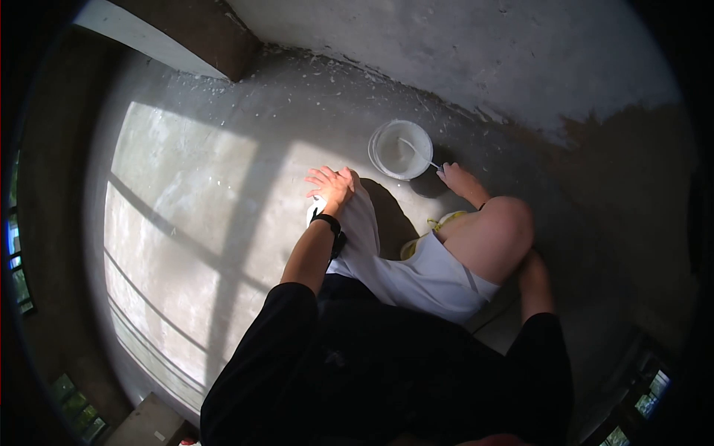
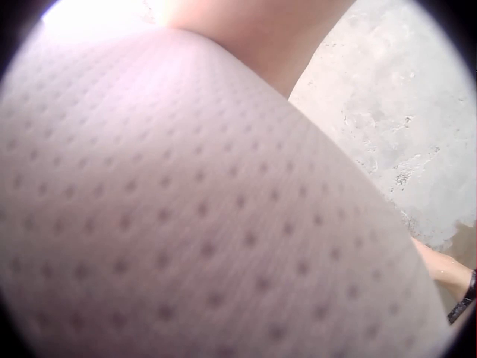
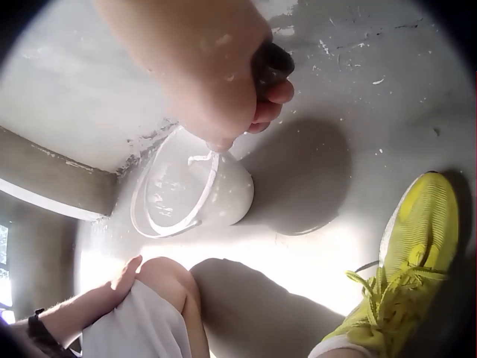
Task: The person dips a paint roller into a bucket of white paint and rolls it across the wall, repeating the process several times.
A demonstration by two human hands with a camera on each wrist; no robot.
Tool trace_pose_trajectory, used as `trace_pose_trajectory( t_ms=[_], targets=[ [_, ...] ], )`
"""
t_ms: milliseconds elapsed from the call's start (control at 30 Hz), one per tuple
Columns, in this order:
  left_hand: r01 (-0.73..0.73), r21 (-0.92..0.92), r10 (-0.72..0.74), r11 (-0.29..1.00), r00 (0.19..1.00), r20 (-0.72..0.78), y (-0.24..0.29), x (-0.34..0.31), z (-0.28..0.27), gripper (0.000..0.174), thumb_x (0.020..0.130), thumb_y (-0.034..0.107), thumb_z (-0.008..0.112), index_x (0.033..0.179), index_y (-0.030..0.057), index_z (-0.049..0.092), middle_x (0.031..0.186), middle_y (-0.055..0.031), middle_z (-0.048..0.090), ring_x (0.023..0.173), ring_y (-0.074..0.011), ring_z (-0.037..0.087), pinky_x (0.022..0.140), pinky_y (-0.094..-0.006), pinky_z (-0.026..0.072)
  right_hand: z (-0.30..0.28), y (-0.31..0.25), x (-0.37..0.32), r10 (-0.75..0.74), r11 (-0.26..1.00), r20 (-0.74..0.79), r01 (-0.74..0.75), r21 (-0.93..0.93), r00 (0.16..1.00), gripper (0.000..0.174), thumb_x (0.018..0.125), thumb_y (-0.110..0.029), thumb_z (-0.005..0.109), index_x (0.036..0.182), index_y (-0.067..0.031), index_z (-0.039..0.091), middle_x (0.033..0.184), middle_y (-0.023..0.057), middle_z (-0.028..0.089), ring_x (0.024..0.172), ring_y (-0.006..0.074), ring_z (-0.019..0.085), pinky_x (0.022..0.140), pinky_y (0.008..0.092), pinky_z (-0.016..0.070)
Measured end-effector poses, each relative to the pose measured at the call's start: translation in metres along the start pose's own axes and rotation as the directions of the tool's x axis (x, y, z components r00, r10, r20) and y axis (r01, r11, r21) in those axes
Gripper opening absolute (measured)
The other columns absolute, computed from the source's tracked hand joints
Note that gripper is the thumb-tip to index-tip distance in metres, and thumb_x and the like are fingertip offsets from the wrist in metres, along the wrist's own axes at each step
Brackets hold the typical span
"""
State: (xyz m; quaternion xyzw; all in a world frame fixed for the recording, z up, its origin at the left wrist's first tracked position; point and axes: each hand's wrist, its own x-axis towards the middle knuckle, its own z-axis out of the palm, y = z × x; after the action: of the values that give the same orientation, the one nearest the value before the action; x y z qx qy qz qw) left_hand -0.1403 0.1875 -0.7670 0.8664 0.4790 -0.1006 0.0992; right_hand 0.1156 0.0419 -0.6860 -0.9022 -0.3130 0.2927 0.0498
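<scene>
My left hand [image 1: 331, 184] rests on my left knee with its fingers spread. White dotted shorts [image 2: 186, 209] fill much of the left wrist view. Beyond my right leg, my right hand [image 1: 462, 183] grips the dark handle [image 3: 272, 66] of a tool. Its thin, pale, bent rod [image 1: 422, 154] reaches over the rim into a white bucket [image 3: 237, 195]; the kind of tool cannot be made out. The bucket stands upright on the floor, with pale, wet-looking contents [image 1: 394, 154]. In the right wrist view, the hand overlaps the bucket's far rim.
A rough wall [image 1: 476, 52] runs behind the bucket, and a pillar base [image 1: 201, 37] juts out at the upper left. White specks dot the concrete floor [image 1: 171, 171], which is partly sunlit. My yellow shoe [image 3: 421, 246] is planted near the bucket.
</scene>
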Motion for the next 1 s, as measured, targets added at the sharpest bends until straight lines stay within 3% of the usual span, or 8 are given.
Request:
trace_pose_trajectory(
  t_ms=[300, 367, 467, 600, 700, 767, 867, 1000],
  targets=[
    [0.013, -0.011, -0.013, 1.0, 1.0, -0.001, -0.001, 0.0, -0.001, 0.077, 0.082, 0.058, 0.04, 0.135, 0.0011, 0.038, 0.144, -0.0306, 0.018, 0.131, -0.0554, 0.013, 0.082, -0.0806, 0.0251, 0.096, 0.072, -0.125, -0.095, 0.989, -0.201, 0.116, 0.093, 0.975, 0.04, 0.094, -0.035, 0.047, 0.084, 0.0019, 0.059, 0.086, 0.0224, 0.063, 0.074, 0.0368, 0.063, 0.067, 0.0459, 0.051],
    [0.011, -0.018, -0.011, 1.0, 1.0, -0.006, -0.002, 0.003, 0.005, 0.077, 0.082, 0.058, 0.04, 0.134, 0.0009, 0.038, 0.144, -0.0305, 0.019, 0.131, -0.055, 0.014, 0.082, -0.0804, 0.0254, 0.059, 0.052, -0.138, 0.101, 0.895, 0.248, -0.197, 0.4, 0.963, 0.041, 0.094, -0.035, 0.046, 0.074, -0.0003, 0.056, 0.06, 0.0128, 0.057, 0.045, 0.0251, 0.057, 0.045, 0.0386, 0.0483],
    [0.01, -0.017, -0.011, 1.0, 0.999, -0.051, -0.006, 0.009, 0.02, 0.083, 0.079, 0.065, 0.043, 0.131, 0.0004, 0.038, 0.143, -0.0314, 0.02, 0.13, -0.0578, 0.014, 0.079, -0.0814, 0.024, 0.072, 0.065, -0.141, 0.053, 0.857, 0.197, -0.146, 0.494, 0.979, 0.043, 0.095, -0.036, 0.045, 0.07, -0.0019, 0.053, 0.048, 0.0046, 0.046, 0.031, 0.0149, 0.043, 0.032, 0.0307, 0.0382],
    [0.012, -0.008, -0.012, 1.0, 0.999, -0.043, -0.006, 0.008, 0.019, 0.082, 0.08, 0.065, 0.043, 0.131, 0.0002, 0.038, 0.143, -0.0313, 0.019, 0.13, -0.0569, 0.015, 0.08, -0.0807, 0.0242, 0.073, 0.076, -0.148, 0.073, 0.786, 0.3, -0.24, 0.57, 0.951, 0.044, 0.096, -0.037, 0.045, 0.069, -0.0027, 0.052, 0.049, 0.0031, 0.046, 0.033, 0.0128, 0.042, 0.033, 0.0299, 0.0366],
    [0.006, -0.033, -0.007, 0.999, 0.999, -0.031, -0.007, 0.005, 0.013, 0.08, 0.081, 0.062, 0.042, 0.13, -0.0001, 0.039, 0.143, -0.03, 0.021, 0.13, -0.055, 0.016, 0.081, -0.0796, 0.0258, 0.061, 0.08, -0.161, 0.027, 0.548, 0.439, -0.38, 0.745, 0.898, 0.043, 0.096, -0.038, 0.045, 0.073, -0.0036, 0.052, 0.049, -0.0004, 0.042, 0.035, 0.0085, 0.036, 0.032, 0.0268, 0.0318],
    [0.0, -0.056, -0.001, 0.998, 1.0, -0.016, -0.004, 0.004, 0.007, 0.078, 0.081, 0.06, 0.041, 0.13, -0.0001, 0.041, 0.143, -0.0287, 0.022, 0.131, -0.0534, 0.017, 0.082, -0.0789, 0.0273, 0.052, 0.08, -0.174, -0.042, 0.263, 0.519, -0.491, 0.83, 0.854, 0.04, 0.097, -0.039, 0.044, 0.078, -0.0044, 0.052, 0.05, -0.0018, 0.04, 0.037, 0.0062, 0.033, 0.034, 0.0246, 0.0303],
    [0.024, -0.035, -0.024, 0.999, 1.0, 0.002, -0.003, 0.006, 0.008, 0.078, 0.081, 0.061, 0.041, 0.13, 0.0007, 0.041, 0.143, -0.0288, 0.022, 0.131, -0.0534, 0.017, 0.081, -0.0789, 0.0272, 0.057, 0.096, -0.183, -0.07, 0.14, 0.537, -0.525, 0.84, 0.841, 0.04, 0.097, -0.04, 0.043, 0.08, -0.0049, 0.052, 0.051, -0.0022, 0.04, 0.039, 0.0054, 0.033, 0.036, 0.0227, 0.0288],
    [0.0, -0.026, 0.002, 1.0, 0.999, 0.041, -0.004, 0.007, 0.008, 0.079, 0.08, 0.062, 0.04, 0.132, 0.0017, 0.038, 0.143, -0.0287, 0.022, 0.13, -0.0542, 0.018, 0.08, -0.0788, 0.0283, 0.069, 0.12, -0.195, -0.093, 0.179, 0.465, -0.445, 0.878, 0.88, 0.042, 0.097, -0.043, 0.044, 0.079, -0.0057, 0.052, 0.051, -0.0025, 0.039, 0.041, 0.0056, 0.035, 0.038, 0.022, 0.0288]
  ],
)
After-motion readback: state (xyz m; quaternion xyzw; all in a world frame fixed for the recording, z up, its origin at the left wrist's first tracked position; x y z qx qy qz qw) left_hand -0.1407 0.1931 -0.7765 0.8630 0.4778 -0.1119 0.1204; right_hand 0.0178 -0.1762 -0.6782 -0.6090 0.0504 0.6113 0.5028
